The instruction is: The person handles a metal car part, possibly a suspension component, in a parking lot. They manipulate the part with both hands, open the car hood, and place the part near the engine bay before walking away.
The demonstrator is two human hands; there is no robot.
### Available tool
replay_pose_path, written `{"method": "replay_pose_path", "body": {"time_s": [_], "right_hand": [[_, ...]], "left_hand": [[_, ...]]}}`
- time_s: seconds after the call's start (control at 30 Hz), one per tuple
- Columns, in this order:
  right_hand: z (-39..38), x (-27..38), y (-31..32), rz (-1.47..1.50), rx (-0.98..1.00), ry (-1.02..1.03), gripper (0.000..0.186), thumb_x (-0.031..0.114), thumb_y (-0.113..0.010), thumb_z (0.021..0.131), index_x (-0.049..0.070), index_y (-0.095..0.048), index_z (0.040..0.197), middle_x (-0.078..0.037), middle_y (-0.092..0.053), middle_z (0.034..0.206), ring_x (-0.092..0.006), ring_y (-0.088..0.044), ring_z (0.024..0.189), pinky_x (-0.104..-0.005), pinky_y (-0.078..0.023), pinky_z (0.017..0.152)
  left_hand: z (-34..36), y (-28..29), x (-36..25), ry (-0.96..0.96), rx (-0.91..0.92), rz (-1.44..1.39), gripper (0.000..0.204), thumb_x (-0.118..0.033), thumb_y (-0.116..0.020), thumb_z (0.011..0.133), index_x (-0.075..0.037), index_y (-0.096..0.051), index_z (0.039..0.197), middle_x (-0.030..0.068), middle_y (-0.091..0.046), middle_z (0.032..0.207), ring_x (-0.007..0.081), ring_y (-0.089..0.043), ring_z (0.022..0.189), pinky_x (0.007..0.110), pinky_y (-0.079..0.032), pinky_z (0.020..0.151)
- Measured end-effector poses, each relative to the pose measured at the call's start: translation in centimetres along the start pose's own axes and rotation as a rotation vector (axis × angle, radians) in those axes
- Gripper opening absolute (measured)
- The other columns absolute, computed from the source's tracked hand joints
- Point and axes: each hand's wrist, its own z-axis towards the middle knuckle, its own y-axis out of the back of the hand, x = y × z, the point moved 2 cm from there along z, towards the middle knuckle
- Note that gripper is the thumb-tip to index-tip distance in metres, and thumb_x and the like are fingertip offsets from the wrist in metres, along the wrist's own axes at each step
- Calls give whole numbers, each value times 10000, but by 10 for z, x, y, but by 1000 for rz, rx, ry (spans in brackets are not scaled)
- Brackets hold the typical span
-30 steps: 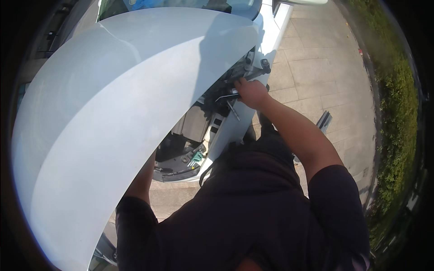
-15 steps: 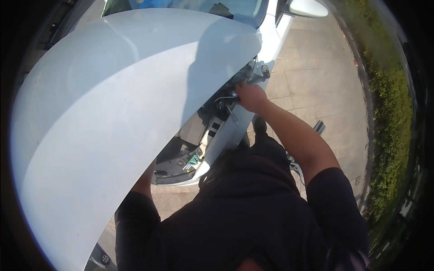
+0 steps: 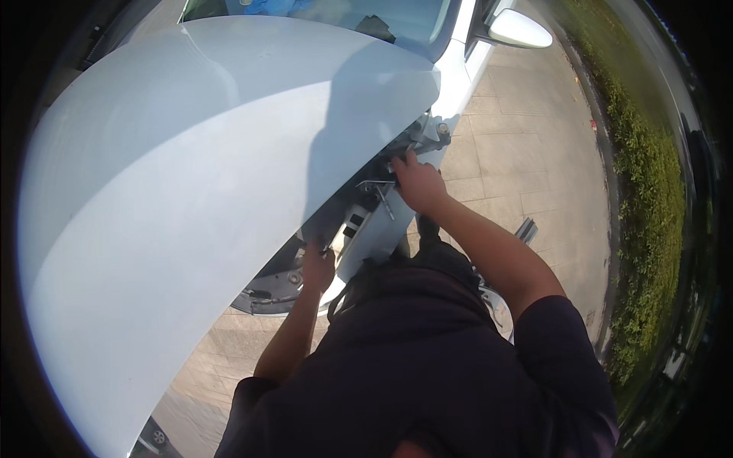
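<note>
The raised white hood [image 3: 198, 175] of a car spans the left and middle of the view, and its edge hides part of the engine bay. Inside the gap near the hood hinge [image 3: 441, 136], my right hand [image 3: 418, 183] has curled fingers; what they grip is hidden. A metal hand tool with a thin handle [image 3: 387, 202] rests on the fender edge [image 3: 370, 233] just below that hand. My left hand [image 3: 319, 267] reaches into the front of the engine bay beside the headlight area, fingers bent and partly hidden under the hood's shadow.
A windshield [image 3: 321, 11] and a white side mirror [image 3: 519, 29] are at the top. Paved ground [image 3: 527, 137] lies to the right, bordered by a curb and a green hedge [image 3: 645, 175]. A grey metal piece [image 3: 527, 229] is on the ground beside my right arm.
My left hand has come out from beneath the hood and moved right, covering where a teal item showed. My right hand stays near the hinge, slightly lower in view.
</note>
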Motion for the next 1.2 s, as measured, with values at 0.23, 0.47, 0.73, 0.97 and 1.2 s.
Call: {"method": "replay_pose_path", "body": {"time_s": [0.23, 0.47, 0.73, 0.97, 1.2], "right_hand": [[-33, 58, -91, 438, 201, -91, 361, 64, -672, 834, -4, -588, 1179, -270, -588, 1210, -486, -664, 934, -527, -555, 832], [-43, 88, -138, 700, 323, -159, 359, 157, -740, 795, -49, -620, 1063, -290, -677, 1083, -468, -659, 1077, -495, -551, 890], [-103, 20, -123, 711, 378, -349, 440, 178, -714, 819, -49, -665, 1193, -242, -724, 1105, -400, -698, 1080, -464, -565, 910], [-208, -73, -89, 599, 301, -681, 412, 176, -701, 831, -43, -681, 1179, -251, -735, 1083, -394, -707, 1077, -453, -557, 933], [-293, -107, -88, 497, 230, -842, 320, 164, -666, 846, -30, -689, 1099, -235, -735, 1010, -397, -711, 1003, -438, -541, 842]], "left_hand": [[-19, -9, -36, 426, 323, -929, 435, -223, -671, 1021, 5, -560, 1374, 126, -711, 1139, 216, -698, 943, 363, -562, 844], [5, -41, -57, 526, 265, -942, 336, -341, -649, 1033, -44, -644, 1190, 80, -702, 1114, 189, -660, 1020, 380, -528, 933], [55, -44, -7, 82, 205, 358, 347, -309, -658, 962, 12, -681, 1093, 248, -727, 1083, 375, -720, 1019, 524, -574, 874], [72, -31, -5, -249, 188, 580, 252, -220, -643, 943, -4, -645, 1073, 255, -651, 1083, 440, -673, 1012, 535, -573, 871], [51, -47, -9, -240, 334, 773, 176, -164, -565, 960, -38, -643, 1055, 210, -690, 1093, 392, -700, 1033, 519, -578, 869]]}}
